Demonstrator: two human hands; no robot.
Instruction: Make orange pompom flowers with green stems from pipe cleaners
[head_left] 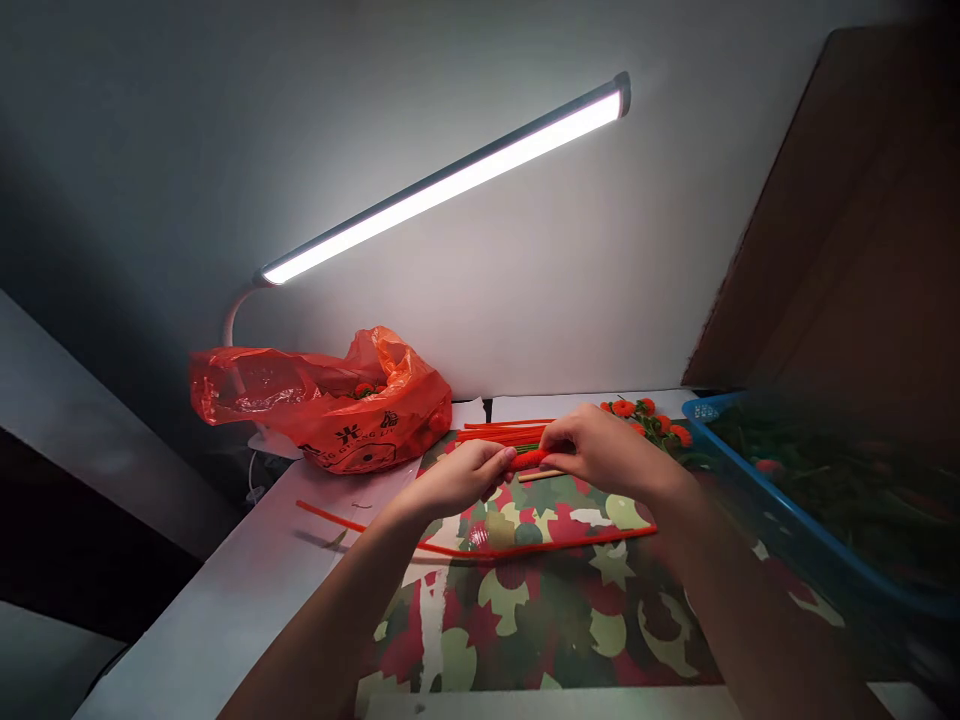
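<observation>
Between my two hands, above the patterned mat (517, 600), is a coiled red pipe cleaner (529, 459). My left hand (480, 470) pinches its left end with thumb and fingers. At its right end, the fingertips of my right hand (589, 450) close on it. Just behind the hands lies a bundle of straight red pipe cleaners (499, 434), with some green ones beside it and a thin wooden stick (541, 475) in front. A long, slightly bent red pipe cleaner (555, 546) stretches across the mat nearer to me.
A red plastic bag (375, 430) stands at the back left under a lit bar lamp (450, 190). Small red-orange flowers with green leaves (652, 420) lie at the back right. A blue basket (757, 490) of dark green stuff stands right, before a cardboard panel (840, 220).
</observation>
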